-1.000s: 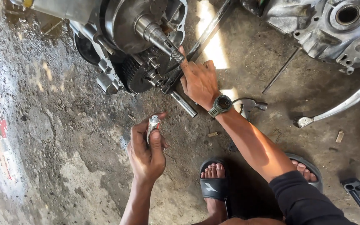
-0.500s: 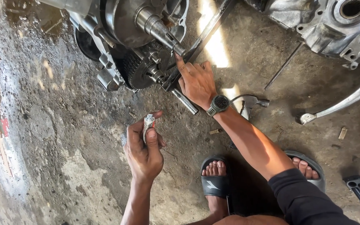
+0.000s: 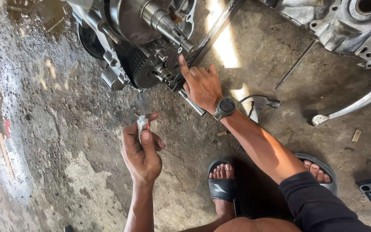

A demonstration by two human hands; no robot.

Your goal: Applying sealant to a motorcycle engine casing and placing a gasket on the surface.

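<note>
Our left hand (image 3: 141, 150) pinched a small metal cylinder (image 3: 142, 123) upright between thumb and fingers, lifted clear of the gritty floor (image 3: 56, 129). Our right hand (image 3: 202, 83), wearing a wristwatch (image 3: 224, 108), gripped nothing, its forefinger stretched to the gear cluster (image 3: 151, 68) of an opened engine (image 3: 129, 25) just ahead. A hammer (image 3: 260, 105) lay beside that wrist.

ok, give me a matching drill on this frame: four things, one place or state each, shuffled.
Things:
1. left hand
2. right hand
3. hammer
4. curved metal bar

Places:
A. lying on the floor just beyond the watch wrist
B. forefinger up against the engine gears
C. pinching a small metal part
D. on the floor at the right edge

Pairs: 1-C, 2-B, 3-A, 4-D
</note>
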